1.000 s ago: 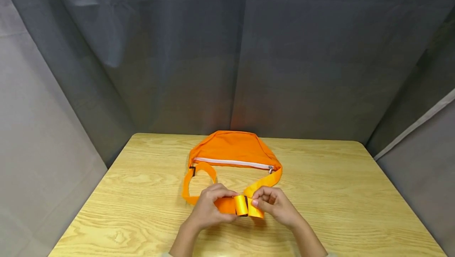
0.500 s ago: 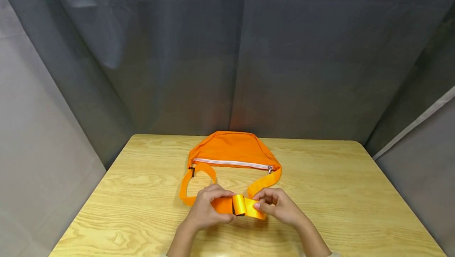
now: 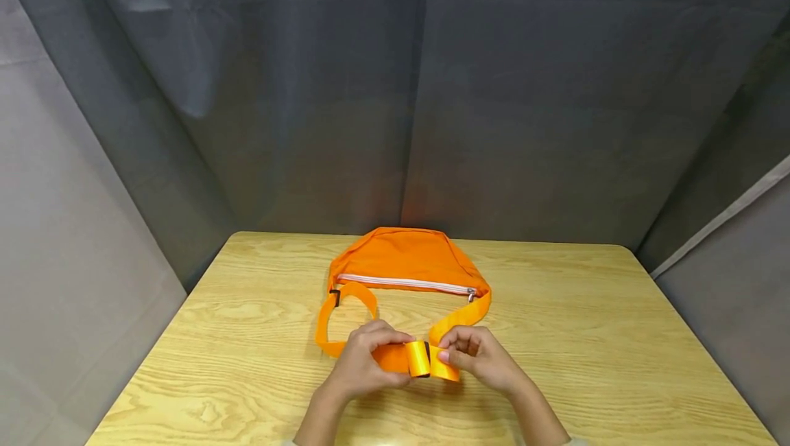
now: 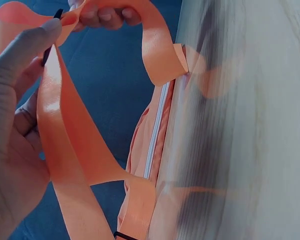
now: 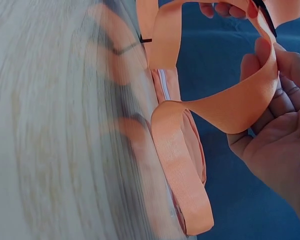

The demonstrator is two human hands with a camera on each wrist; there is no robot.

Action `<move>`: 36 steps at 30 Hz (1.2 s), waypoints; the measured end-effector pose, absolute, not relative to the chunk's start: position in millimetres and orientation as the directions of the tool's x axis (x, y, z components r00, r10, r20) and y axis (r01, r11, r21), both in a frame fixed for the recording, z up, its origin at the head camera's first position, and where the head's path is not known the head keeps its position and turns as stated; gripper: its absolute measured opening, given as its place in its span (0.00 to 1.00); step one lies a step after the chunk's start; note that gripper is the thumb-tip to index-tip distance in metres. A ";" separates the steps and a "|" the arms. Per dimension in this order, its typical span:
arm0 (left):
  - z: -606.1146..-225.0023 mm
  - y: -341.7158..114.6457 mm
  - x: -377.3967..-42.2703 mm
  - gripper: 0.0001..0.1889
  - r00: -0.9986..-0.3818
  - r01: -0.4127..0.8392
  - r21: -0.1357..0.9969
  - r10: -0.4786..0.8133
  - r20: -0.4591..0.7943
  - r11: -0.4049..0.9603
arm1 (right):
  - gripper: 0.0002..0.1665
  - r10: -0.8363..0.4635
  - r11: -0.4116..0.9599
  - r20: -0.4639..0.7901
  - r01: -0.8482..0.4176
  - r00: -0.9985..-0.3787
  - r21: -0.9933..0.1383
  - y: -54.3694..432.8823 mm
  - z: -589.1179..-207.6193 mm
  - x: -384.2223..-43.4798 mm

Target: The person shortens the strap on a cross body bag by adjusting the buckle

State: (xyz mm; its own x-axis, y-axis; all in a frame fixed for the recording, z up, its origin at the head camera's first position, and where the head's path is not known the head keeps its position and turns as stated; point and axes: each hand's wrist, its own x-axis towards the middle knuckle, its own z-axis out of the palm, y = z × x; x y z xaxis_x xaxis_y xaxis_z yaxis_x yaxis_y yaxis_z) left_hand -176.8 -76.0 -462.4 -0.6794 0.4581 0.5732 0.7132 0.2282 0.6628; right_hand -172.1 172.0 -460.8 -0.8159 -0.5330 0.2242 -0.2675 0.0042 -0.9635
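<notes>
An orange waist bag (image 3: 404,254) with a white zipper lies toward the back of the table, its long orange strap (image 3: 459,319) trailing forward to both hands. My left hand (image 3: 361,364) holds the strap beside a black slider buckle (image 4: 46,56), thumb and fingers at its edges. A loop of strap (image 3: 417,358) bulges out at this buckle. On the buckle's right, my right hand (image 3: 484,358) pinches the strap between thumb and fingers. From that hand a twisted length of strap (image 5: 240,107) runs down to the bag in the right wrist view.
The wood-grain table (image 3: 586,336) has a glossy top that mirrors the strap. Another black slider (image 3: 335,297) sits on the strap near the bag's left end. A metal zipper pull (image 3: 471,294) hangs at the right end. Dark grey curtain (image 3: 395,89) rises behind the table.
Both hands keep their holds. The buckle and strap loop shift slightly left, then back right, and the strap beside the right hand changes its bend a little. The bag stays in place.
</notes>
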 end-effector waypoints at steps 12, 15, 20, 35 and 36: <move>-460.4 -77.1 -179.9 0.24 -0.668 0.728 0.641 0.459 0.586 0.242 | 0.31 -0.515 0.227 0.207 -0.365 -0.832 -0.903 162.1 -453.6 -165.1; -460.2 -77.0 -180.7 0.24 -0.668 0.728 0.637 0.471 0.576 0.254 | 0.32 -0.504 0.276 0.269 -0.448 -0.821 -0.850 156.3 -448.8 -161.4; -461.3 -75.1 -181.5 0.24 -0.667 0.727 0.639 0.484 0.566 0.254 | 0.32 -0.494 0.315 0.394 -0.582 -0.775 -0.750 147.1 -435.0 -154.4; -463.5 -86.4 -184.2 0.21 -0.700 0.704 0.644 0.443 0.559 0.299 | 0.30 -0.460 0.298 0.487 -0.645 -0.743 -0.703 147.2 -430.3 -151.4; -463.7 -87.7 -184.5 0.19 -0.708 0.696 0.654 0.439 0.553 0.298 | 0.30 -0.458 0.293 0.484 -0.641 -0.746 -0.710 147.5 -430.3 -151.9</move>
